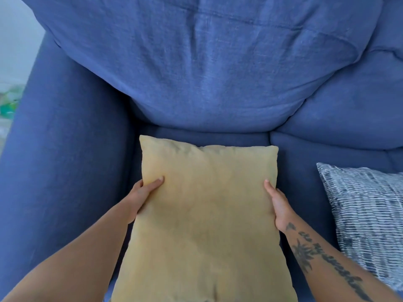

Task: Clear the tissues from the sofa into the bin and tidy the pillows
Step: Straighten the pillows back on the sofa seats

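Pillow [207,214] between left hand [141,197], right hand [280,205], seemingly aloft.

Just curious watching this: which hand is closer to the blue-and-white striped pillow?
Right. The right hand grips the yellow pillow on its side facing the striped pillow; the left hand grips its opposite side, farther away.

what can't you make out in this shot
Head view:
- Fingers of left hand and right hand: behind the yellow pillow, only thumbs show.
- Seat under that pillow: covered, so any tissues there are unseen.
- Patterned pillow: cut off by the right edge.
- Green-white shapes past the sofa arm: too blurred to name.
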